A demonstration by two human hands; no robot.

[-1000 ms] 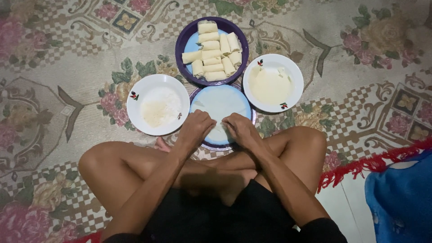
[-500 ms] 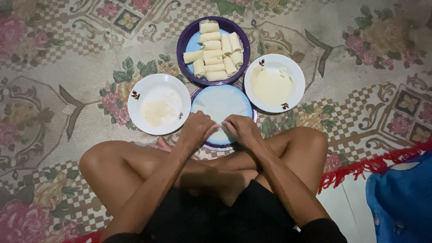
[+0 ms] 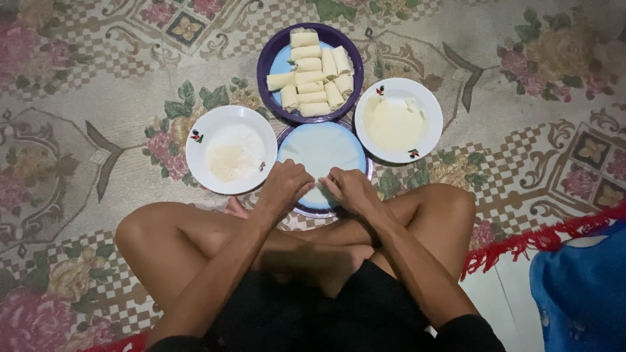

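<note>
Both of your hands rested on the near edge of the thin pale wrapper sheet (image 3: 323, 153) spread over the blue plate (image 3: 362, 146) just in front of your crossed legs, your left hand (image 3: 285, 188) and right hand (image 3: 352, 190) curled narrow with fingertips pinching or pressing its near rim, though I could not tell whether either truly gripped it. That sheet looked light, limp and easily torn, so it was best taken at the near edge with fingertips. Around it sat a purple bowl of finished rolls (image 3: 310, 73), a white plate of crumbs (image 3: 231, 153) and a white plate of pale batter (image 3: 398, 120) on the patterned carpet (image 3: 98, 98).
</note>
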